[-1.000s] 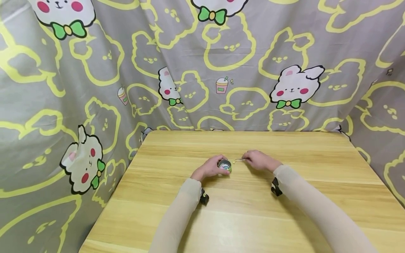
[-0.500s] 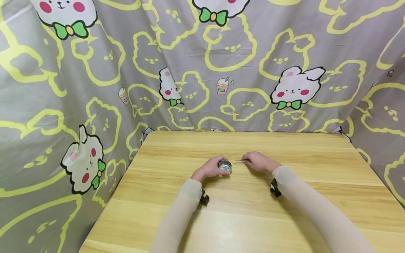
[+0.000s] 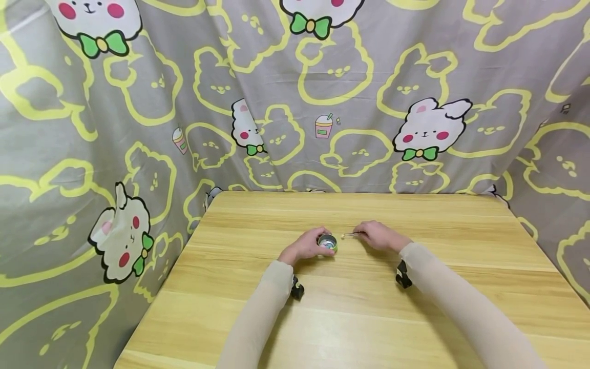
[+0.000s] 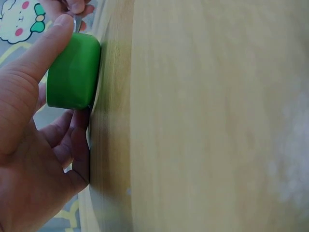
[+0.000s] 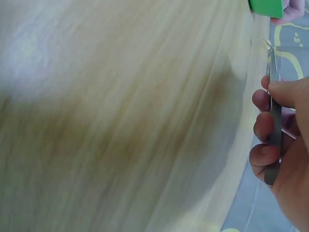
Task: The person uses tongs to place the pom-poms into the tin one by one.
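My left hand (image 3: 305,244) grips a small round green tin (image 4: 72,72), thumb on the near side and fingers on the far side. Seen from above, the tin is open, with a grey metallic inside wall and small pale and bluish bits in it. To the right, my right hand (image 3: 377,235) holds metal tweezers (image 5: 275,116), thumb on one side and fingers curled along the other. At the tweezers' tip is a tiny pale yellow piece (image 3: 343,237), a short way right of the tin and low over the table.
A light wood-grain table (image 3: 350,318) spreads beneath both arms. Grey curtains (image 3: 359,66) with yellow outlines and white bunny prints hang behind it and along both sides. Dark wrist devices (image 3: 297,288) show below the beige sleeves.
The tweezers' tip with the yellow piece has shifted very slightly right, away from the tin. My left hand and the tin have stayed in place.
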Demonstrator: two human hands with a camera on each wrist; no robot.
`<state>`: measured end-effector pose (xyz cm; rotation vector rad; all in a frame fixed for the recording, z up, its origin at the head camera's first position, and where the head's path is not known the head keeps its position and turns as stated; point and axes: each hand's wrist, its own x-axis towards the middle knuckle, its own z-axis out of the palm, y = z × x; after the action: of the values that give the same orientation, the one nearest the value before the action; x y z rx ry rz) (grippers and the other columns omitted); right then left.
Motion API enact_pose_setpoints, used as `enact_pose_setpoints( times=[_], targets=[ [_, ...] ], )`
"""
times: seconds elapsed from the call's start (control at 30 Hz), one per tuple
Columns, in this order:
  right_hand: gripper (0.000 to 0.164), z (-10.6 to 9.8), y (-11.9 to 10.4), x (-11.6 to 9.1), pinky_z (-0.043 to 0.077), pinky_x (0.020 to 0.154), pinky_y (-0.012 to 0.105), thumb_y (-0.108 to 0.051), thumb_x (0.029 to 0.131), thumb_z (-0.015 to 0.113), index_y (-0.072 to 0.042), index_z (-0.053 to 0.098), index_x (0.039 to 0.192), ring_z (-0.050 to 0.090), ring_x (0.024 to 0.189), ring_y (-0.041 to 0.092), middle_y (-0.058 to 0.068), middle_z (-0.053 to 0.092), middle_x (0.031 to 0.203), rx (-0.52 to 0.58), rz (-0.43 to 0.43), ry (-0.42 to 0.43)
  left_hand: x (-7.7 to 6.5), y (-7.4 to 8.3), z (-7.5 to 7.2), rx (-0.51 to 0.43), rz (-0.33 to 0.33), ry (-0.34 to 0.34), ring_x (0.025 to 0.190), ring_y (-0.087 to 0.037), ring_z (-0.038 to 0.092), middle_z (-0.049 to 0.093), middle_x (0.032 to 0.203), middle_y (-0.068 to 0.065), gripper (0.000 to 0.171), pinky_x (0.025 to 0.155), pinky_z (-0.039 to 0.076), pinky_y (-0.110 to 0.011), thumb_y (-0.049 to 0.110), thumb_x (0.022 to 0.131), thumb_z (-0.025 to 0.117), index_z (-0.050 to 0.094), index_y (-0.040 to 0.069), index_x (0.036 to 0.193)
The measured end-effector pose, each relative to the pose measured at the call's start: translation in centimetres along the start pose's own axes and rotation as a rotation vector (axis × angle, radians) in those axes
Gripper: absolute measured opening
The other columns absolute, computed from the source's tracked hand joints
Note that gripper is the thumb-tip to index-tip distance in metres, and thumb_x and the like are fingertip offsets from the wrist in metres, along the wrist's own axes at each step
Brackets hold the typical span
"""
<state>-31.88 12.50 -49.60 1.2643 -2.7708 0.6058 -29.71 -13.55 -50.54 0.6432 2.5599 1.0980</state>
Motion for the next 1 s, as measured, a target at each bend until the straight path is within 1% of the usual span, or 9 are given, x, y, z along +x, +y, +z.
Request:
enact_pose_setpoints(
  times=[0.27, 0.43, 0.53, 0.63, 0.87, 1.0],
  targets=[
    [0.018, -0.3, 0.4, -0.4, 0.049, 0.081, 0.045, -0.001, 0.093, 0.054, 0.002, 0.066, 0.106, 0.062, 0.091, 0.03, 0.014, 0.065, 0.098, -0.022, 0.01, -0.013, 0.2, -0.2, 0.0, 0.002, -0.002, -0.003, 0.095, -0.013, 0.055, 0.06, 0.105, 0.003, 0.051, 0.086, 0.043, -0.029, 0.029, 0.076, 0.081, 0.056, 0.017, 0.119],
    [0.017, -0.5, 0.6, -0.6, 0.05, 0.078, 0.044, -0.001, 0.092, 0.055, 0.002, 0.066, 0.105, 0.062, 0.088, 0.028, 0.012, 0.064, 0.096, -0.028, 0.009, -0.012, 0.2, -0.3, 0.0, -0.001, -0.004, -0.004, 0.095, -0.013, 0.055, 0.06, 0.105, 0.003, 0.052, 0.086, 0.043, -0.03, 0.03, 0.076, 0.081, 0.056, 0.017, 0.119],
    [0.018, -0.8, 0.5, -0.7, 0.05, 0.075, 0.041, -0.002, 0.093, 0.055, 0.0, 0.066, 0.106, 0.061, 0.085, 0.024, 0.009, 0.063, 0.094, -0.023, 0.021, -0.02, 0.1, -0.3, 0.1, -0.01, -0.008, -0.005, 0.096, -0.014, 0.055, 0.06, 0.105, 0.003, 0.053, 0.086, 0.043, -0.031, 0.029, 0.076, 0.081, 0.056, 0.017, 0.12],
    [0.018, -1.0, 0.3, -0.8, 0.05, 0.074, 0.039, -0.003, 0.094, 0.054, -0.001, 0.066, 0.107, 0.061, 0.084, 0.022, 0.008, 0.063, 0.094, -0.025, 0.027, -0.023, 0.1, -0.3, 0.1, -0.013, -0.008, -0.006, 0.096, -0.014, 0.055, 0.06, 0.106, 0.002, 0.054, 0.086, 0.043, -0.031, 0.029, 0.076, 0.08, 0.056, 0.016, 0.122],
    [0.018, -1.7, -0.2, -1.1, 0.05, 0.076, 0.041, -0.003, 0.093, 0.054, 0.0, 0.066, 0.107, 0.061, 0.086, 0.023, 0.008, 0.063, 0.095, -0.034, 0.014, -0.014, 0.1, -0.1, 0.2, -0.01, 0.007, -0.002, 0.095, -0.014, 0.055, 0.06, 0.105, 0.001, 0.053, 0.086, 0.043, -0.031, 0.029, 0.076, 0.08, 0.056, 0.015, 0.121],
    [0.018, -2.0, -0.6, -1.3, 0.05, 0.076, 0.04, -0.004, 0.094, 0.055, 0.0, 0.066, 0.108, 0.062, 0.087, 0.024, 0.009, 0.063, 0.096, -0.05, 0.002, -0.012, -0.1, 0.0, 0.1, -0.012, -0.002, -0.001, 0.094, -0.014, 0.055, 0.06, 0.104, 0.002, 0.052, 0.085, 0.043, -0.031, 0.029, 0.076, 0.08, 0.056, 0.016, 0.12]
  ],
)
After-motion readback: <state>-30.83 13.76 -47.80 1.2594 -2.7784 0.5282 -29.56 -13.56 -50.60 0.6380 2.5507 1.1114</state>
